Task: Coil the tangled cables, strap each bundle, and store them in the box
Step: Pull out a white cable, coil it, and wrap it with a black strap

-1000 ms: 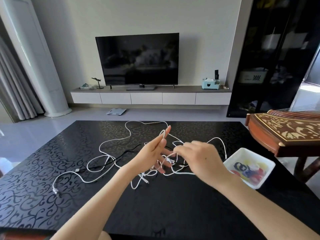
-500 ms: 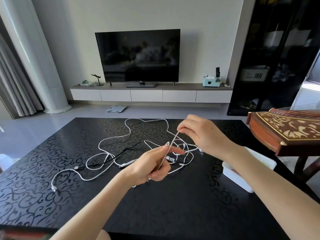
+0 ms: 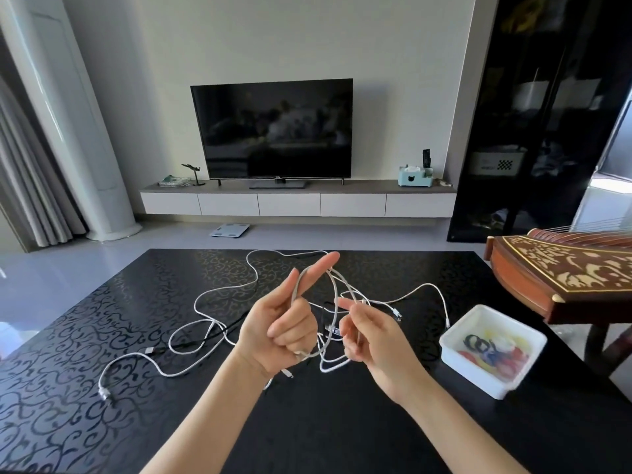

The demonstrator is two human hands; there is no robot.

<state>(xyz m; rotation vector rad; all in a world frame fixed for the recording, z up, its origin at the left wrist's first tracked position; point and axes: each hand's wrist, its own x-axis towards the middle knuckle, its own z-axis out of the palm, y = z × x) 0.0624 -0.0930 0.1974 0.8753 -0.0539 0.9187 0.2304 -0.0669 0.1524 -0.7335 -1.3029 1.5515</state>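
Gripping white cable (image 3: 329, 336) loop w/ L hand (image 3: 280, 333), index and thumb raised, other fingers curled; pinching a strand w/ R hand (image 3: 372, 336). Leaving rest of tangle (image 3: 212, 322) on black table (image 3: 342, 422), near white box (image 3: 468, 371). Risking tightening knots by pulling before freeing crossings

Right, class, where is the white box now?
In the head view, the white box sits near the right edge of the black table, beside the right hand.
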